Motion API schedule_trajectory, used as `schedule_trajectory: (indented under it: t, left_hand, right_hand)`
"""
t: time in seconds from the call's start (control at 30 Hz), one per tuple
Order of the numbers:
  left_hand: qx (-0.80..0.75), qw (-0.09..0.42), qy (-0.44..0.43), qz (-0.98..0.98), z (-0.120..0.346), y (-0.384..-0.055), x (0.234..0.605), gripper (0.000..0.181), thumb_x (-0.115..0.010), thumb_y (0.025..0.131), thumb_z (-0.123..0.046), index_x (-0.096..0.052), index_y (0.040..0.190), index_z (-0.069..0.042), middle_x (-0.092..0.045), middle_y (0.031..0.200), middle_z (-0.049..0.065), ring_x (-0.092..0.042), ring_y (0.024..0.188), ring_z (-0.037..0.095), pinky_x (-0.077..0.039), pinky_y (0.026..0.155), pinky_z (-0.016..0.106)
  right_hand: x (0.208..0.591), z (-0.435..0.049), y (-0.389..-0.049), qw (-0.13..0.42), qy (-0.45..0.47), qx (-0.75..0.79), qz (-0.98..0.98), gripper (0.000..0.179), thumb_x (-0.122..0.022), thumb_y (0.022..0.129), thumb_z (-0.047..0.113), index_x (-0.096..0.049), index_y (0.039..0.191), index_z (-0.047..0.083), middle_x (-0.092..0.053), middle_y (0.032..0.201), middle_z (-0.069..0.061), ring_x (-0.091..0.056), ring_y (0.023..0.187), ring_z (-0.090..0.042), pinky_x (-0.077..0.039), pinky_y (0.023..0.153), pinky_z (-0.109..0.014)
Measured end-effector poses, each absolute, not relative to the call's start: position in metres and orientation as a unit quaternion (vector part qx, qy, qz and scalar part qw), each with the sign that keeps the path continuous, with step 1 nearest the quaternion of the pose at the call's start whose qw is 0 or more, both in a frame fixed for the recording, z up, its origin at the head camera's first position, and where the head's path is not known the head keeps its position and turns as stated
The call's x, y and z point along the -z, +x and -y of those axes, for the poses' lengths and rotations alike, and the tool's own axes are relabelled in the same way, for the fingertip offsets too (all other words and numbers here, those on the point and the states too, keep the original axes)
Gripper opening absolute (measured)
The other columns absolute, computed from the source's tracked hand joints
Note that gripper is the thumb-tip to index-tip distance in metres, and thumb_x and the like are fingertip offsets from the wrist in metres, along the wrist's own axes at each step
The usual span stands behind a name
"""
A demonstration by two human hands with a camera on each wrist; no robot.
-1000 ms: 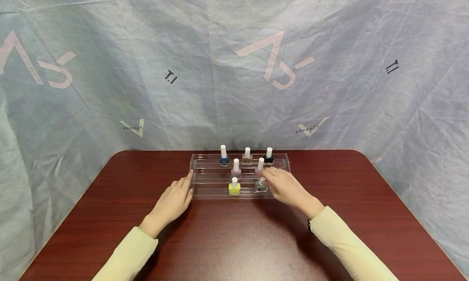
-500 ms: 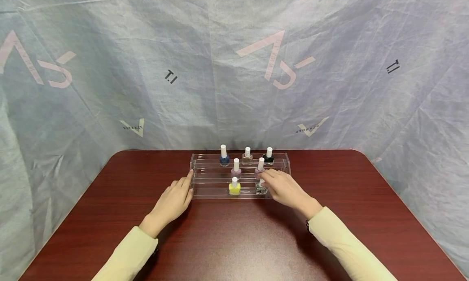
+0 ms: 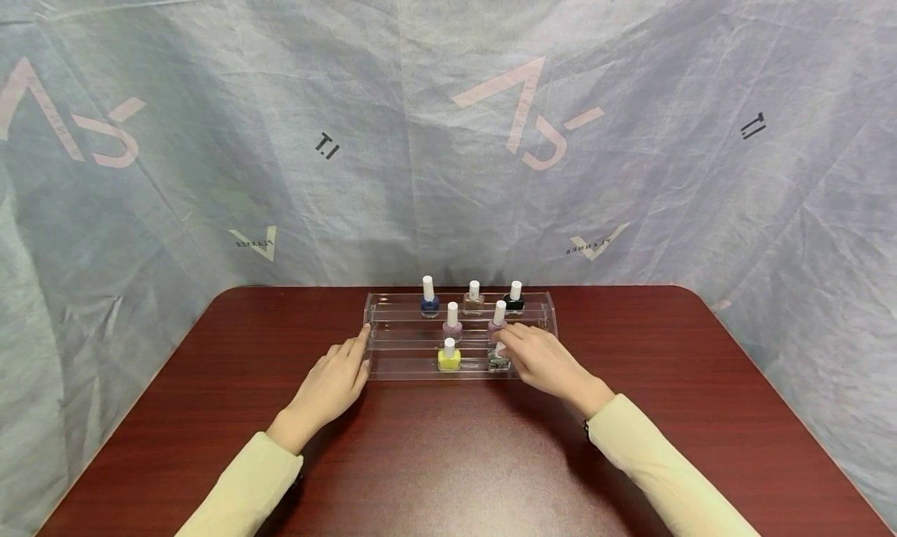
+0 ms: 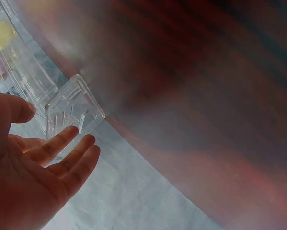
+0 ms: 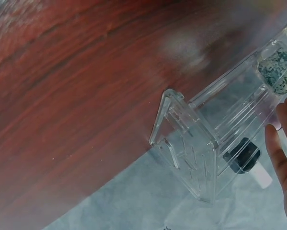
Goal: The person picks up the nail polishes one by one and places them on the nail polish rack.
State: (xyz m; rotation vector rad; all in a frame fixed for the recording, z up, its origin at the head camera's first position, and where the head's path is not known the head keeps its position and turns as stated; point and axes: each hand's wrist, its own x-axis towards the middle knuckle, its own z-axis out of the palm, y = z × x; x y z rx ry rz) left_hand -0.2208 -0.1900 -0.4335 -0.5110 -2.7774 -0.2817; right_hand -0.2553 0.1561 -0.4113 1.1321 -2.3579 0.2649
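A clear stepped rack (image 3: 402,367) holds several nail polish bottles with white caps. My left hand (image 3: 332,377) rests its fairly straight fingers against the rack's left end panel (image 4: 69,112). On the front step, my right hand (image 3: 546,362) pinches the cap of a glittery dark nail polish bottle (image 3: 498,361), and the fingers partly cover that cap. The bottle's speckled glass (image 5: 276,72) shows in the right wrist view, standing on the step. Left of it is a yellow bottle (image 3: 449,360). Just behind the right fingertips stands a mauve bottle (image 3: 499,313).
Another mauve bottle (image 3: 452,331) shares the middle step. Along the back step stand a blue bottle (image 3: 430,305), a gold glitter bottle (image 3: 473,304) and a black bottle (image 3: 515,303). The rack sits near the far edge of the reddish-brown table (image 3: 448,459), before a grey cloth (image 3: 350,210).
The right hand has shifted very slightly at the glittery bottle's cap. The left hand and the other bottles stay where they were.
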Motion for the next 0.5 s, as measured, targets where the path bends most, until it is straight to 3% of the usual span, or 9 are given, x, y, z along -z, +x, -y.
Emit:
schedule_trajectory:
  t: [0.5]
  left_hand:
    - [0.098,0.150,-0.177,0.968,0.1899,-0.2206,0.4329,0.058,-0.050,0.093,-0.019,-0.028,0.143,-0.001,-0.056,0.120,0.017,-0.055,0.105,0.033,-0.047,0.087,0.044]
  right_hand:
    - [0.4149,-0.1560,-0.2568,0.256,0.419,-0.116,0.864,0.022,-0.065,0.082,0.009,-0.060,0.103,0.014,-0.063,0.096,0.002,-0.061,0.087,-0.012,-0.050,0.074,-0.031]
